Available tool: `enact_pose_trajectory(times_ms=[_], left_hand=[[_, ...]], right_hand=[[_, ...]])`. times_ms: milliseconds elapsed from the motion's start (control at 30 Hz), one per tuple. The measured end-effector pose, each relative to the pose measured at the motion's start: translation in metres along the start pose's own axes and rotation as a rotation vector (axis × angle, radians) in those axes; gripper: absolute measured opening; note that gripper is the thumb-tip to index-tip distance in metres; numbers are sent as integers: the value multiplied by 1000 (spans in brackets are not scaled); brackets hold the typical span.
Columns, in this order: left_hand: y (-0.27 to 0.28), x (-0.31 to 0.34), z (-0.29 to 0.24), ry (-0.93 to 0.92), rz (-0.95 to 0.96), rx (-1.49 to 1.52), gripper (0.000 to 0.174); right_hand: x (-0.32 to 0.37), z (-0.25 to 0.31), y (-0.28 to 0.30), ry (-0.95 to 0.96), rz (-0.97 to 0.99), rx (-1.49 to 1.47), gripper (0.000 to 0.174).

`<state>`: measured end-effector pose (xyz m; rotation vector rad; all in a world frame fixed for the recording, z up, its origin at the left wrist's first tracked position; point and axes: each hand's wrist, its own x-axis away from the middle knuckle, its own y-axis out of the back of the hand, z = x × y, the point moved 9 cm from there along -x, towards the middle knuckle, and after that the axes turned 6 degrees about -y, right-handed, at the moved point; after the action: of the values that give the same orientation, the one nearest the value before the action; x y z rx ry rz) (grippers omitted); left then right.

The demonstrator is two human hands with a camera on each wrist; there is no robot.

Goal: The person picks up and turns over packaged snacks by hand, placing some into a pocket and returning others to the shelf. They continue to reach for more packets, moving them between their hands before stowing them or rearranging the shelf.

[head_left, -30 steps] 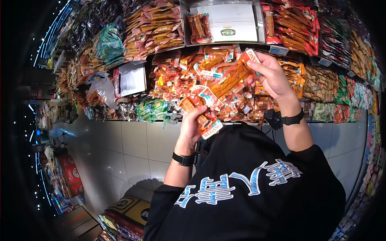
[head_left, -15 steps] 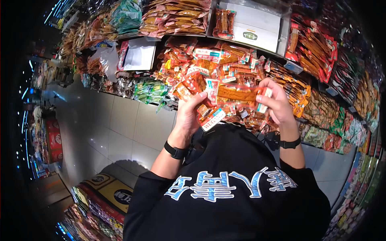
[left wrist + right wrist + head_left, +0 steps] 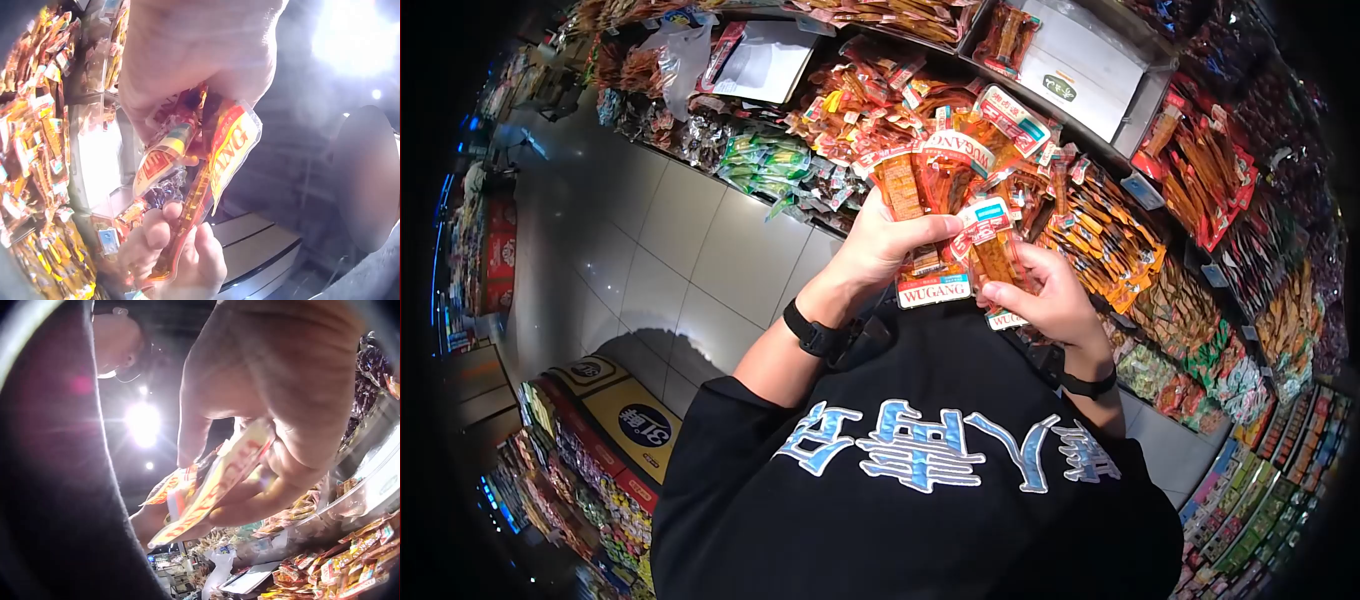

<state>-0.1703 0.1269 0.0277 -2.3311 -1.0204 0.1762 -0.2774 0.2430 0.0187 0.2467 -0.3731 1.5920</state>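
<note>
In the head view my left hand (image 3: 883,244) grips several clear packets of orange-brown snack, one with a white WUGANG label (image 3: 933,291) at its lower end. My right hand (image 3: 1055,297) pinches another packet (image 3: 997,257), held upright just right of that bunch, its top end at the left thumb. The left wrist view shows the left hand (image 3: 200,50) above the packets, with a yellow and red label (image 3: 231,147) hanging below it and the right hand's fingers around a narrow packet. In the right wrist view, the right hand (image 3: 269,394) holds a labelled packet end (image 3: 212,494).
Beyond the hands, loose red and orange packets (image 3: 855,95) fill a shelf bin. A white box (image 3: 1080,75) stands at the upper right and a white card (image 3: 765,62) at the upper left. Green packets (image 3: 765,165) lie left; stacked goods (image 3: 615,420) stand lower left.
The right hand has come down and closer to the left hand, turning its packet from slanted to nearly upright. The left hand keeps its bunch. The head view has shifted and rotated.
</note>
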Motion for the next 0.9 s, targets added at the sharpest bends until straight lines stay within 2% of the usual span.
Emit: enact_pose_trajectory(times_ms=[33,67,167,200,233,333,433,467,500,567,600,633,667,767,800,900], left_hand=[[1,0,1,1,14,3,37],[3,0,3,1,28,5,36],[8,-2,10,9,74,34,35],[7,-3,11,12,91,47,35],[11,-3,12,12,66,24,34],[14,-1,10,-1,-37,-4,29],[19,-3,16,17,-55,30,24],[22,-5,19,18,-61,3,24],[22,-7,22,18,-68,-24,24],[17,-7,21,4,-100,-79,18],[14,-8,23,-6,-89,-102,16],[13,-8,25,-16,-77,-125,14],[11,-7,24,-39,-53,-126,16],[15,-10,32,51,-92,13,29],[16,-10,40,107,-19,-5,38],[21,-12,46,113,10,-52,40]], right_hand=[[-1,-2,0,-28,-15,-33,25],[-3,0,2,35,-6,51,28],[1,7,8,100,-154,-90,28],[5,18,11,205,-234,-161,25],[5,11,18,201,-227,-178,19],[6,23,22,306,-215,-8,16],[4,23,9,281,-283,50,17],[2,29,1,348,-377,-39,20],[0,40,-9,462,-350,83,30],[-1,73,-32,593,-331,613,39],[-6,67,-35,621,-366,663,47],[-8,70,-38,675,-463,740,48],[-13,68,-39,667,-474,745,50],[-25,62,-38,569,-460,735,49],[-29,59,-39,521,-447,725,48],[-35,50,-37,460,-497,760,50]])
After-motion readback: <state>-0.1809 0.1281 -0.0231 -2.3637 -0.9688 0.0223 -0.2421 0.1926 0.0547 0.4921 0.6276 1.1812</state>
